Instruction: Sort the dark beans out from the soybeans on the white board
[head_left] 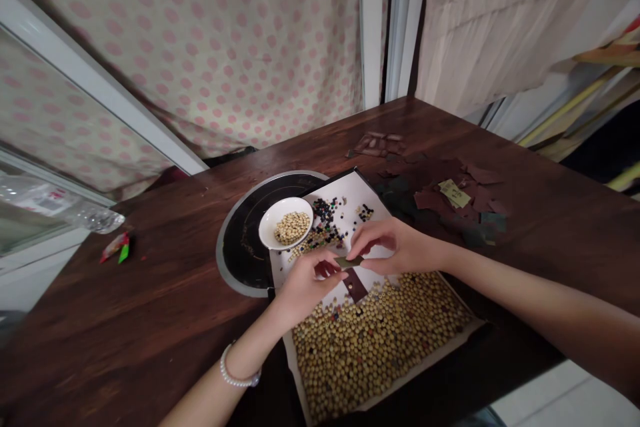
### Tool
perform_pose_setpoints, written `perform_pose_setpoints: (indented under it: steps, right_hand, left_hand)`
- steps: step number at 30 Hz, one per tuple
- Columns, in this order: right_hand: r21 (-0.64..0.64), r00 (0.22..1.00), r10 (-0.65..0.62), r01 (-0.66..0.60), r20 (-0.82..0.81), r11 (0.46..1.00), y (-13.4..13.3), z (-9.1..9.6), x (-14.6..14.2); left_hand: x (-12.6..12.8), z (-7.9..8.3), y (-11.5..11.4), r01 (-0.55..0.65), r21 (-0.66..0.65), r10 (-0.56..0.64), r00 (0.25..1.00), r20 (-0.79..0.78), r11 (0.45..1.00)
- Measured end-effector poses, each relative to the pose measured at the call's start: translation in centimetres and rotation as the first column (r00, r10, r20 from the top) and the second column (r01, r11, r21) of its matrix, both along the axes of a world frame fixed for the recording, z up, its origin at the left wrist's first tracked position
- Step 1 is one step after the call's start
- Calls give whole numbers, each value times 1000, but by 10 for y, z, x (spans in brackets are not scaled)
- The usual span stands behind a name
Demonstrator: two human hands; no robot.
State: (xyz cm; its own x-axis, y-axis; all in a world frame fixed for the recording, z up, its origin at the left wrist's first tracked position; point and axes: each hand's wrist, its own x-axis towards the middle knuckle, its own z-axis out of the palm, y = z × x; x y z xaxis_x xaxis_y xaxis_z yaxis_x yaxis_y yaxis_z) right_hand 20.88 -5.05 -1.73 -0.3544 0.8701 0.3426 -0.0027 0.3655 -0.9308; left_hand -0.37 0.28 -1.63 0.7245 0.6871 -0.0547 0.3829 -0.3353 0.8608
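Pink dots cover a pale curtain point(250, 47) that hangs behind everything. Next comes a big table point(165, 287) made of dark brown wood. On it a flat tray point(356, 193) lies at a slant, with a white lining and black edges. Lots of little tan balls point(385, 340) fill the near half of the tray; it is hard to tell if they are beads or beans. A round black plate point(240, 240) with a silver rim lies to the left, just beside the tray. To the right is a messy heap of dark red and green scraps point(470, 181). A clear bottle point(70, 203) lies on its side at the left edge. The person's left hand point(306, 283) and right hand point(397, 245) meet over the middle of the tray. A white bowl point(267, 221) sits by the tray's far left corner, with more tan balls inside. A bracelet point(230, 375) of pearly beads goes round the left wrist. A dark red strip point(356, 287) lies flat on the tray, just under the hands. A yellow paper point(454, 193) with writing rests on the scraps. The small green piece point(349, 262) is up between the hands: each one pinches an end of it, thumb and fingers closed tight. Smallest are black balls point(325, 210), scattered beyond the hands.
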Motion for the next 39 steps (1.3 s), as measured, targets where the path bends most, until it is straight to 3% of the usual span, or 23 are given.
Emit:
perform_pose_setpoints:
  steps: [5,11,21,39]
  right_hand:
    - [149,956,-38,-6,290,989,-8,3,-8]
    - [170,818,15,-137,576,976,-14,-3,-15]
    - [233,720,-62,-141,691,962,-12,-1,-7]
    - [265,708,-42,-208,705,942,-13,-4,-9]
  left_hand:
    - [-2,-1,8,-91,-95,99,992,83,991]
    - [-1,1,8,-98,-88,107,990,95,991]
    - [0,2,5,-109,-70,113,992,61,992]
    - [1,3,1,-59,3,59,998,37,998]
